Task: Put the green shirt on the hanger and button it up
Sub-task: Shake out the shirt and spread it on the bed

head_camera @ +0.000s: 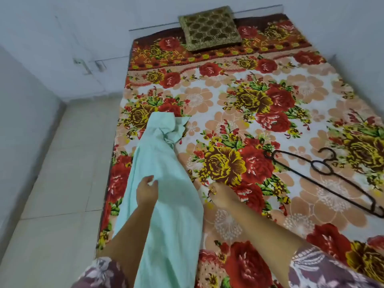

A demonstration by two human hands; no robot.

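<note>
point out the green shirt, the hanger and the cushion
green shirt (176, 215), head view, middle of the cloth
hanger (313, 163), head view, neck loop
cushion (209, 28), head view, centre of its top

The bed (228, 96) fills the middle and right, with the floor (62, 183) along its left side and the wall (104, 17) behind it. A cushion (209, 28) sits on the bed's far end, against the wall. The shirt (172, 215) runs along the bed's left edge, from the near end toward the middle. The left hand (146, 193) is on the shirt, gripping it partway along. The right hand (221, 196) is just right of the shirt, over the bed. The hanger (314, 163) lies flat on the bed to the right, well apart from the shirt, hook toward the far right.
</note>
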